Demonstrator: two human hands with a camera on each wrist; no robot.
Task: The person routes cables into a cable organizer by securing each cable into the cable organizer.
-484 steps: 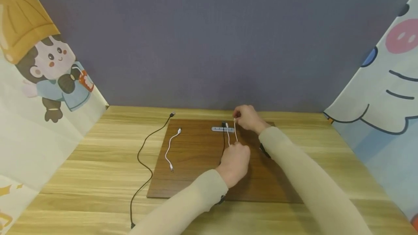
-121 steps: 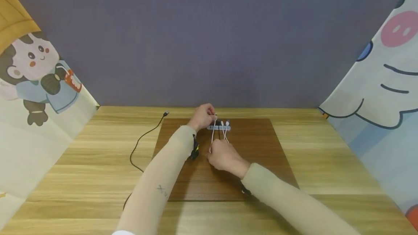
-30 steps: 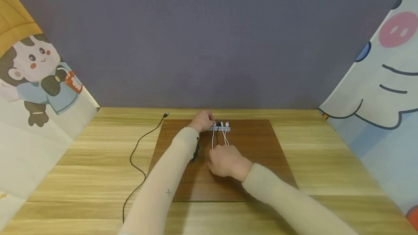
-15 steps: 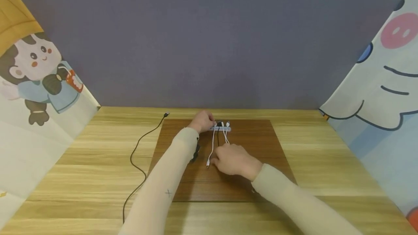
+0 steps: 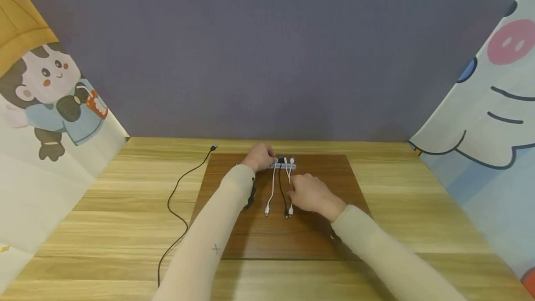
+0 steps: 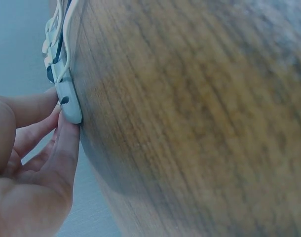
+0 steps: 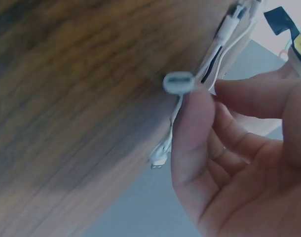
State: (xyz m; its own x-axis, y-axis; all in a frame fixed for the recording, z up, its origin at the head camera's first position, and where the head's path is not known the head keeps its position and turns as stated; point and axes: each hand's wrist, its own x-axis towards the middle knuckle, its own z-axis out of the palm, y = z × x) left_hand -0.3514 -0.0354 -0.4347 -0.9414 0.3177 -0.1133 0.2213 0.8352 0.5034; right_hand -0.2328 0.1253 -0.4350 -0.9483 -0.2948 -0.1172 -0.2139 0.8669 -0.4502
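A pale cable clip strip (image 5: pixel 288 166) lies near the back of the brown board (image 5: pixel 322 231), holding several cables. My left hand (image 5: pixel 259 156) grips its left end with thumb and fingers, beside the plug of the leftmost white cable (image 5: pixel 273 188). That cable's free end points toward me. My right hand (image 5: pixel 311 193) pinches another white cable, whose oval connector (image 7: pixel 178 83) sticks out past the fingertips in the right wrist view. A short black cable (image 5: pixel 281 185) and a white cable end (image 5: pixel 291 211) lie between the hands.
A long black USB cable (image 5: pixel 168 206) curves over the light wooden table (image 5: pixel 108 226), left of the board. A grey panel (image 5: pixel 267 50) rises behind the table, with cartoon-printed sheets (image 5: pixel 507 110) on both sides.
The short white cable that lay on the board's left is now at the strip. My right hand has released its lower end, moved right and taken another white cable; my left hand stays put.
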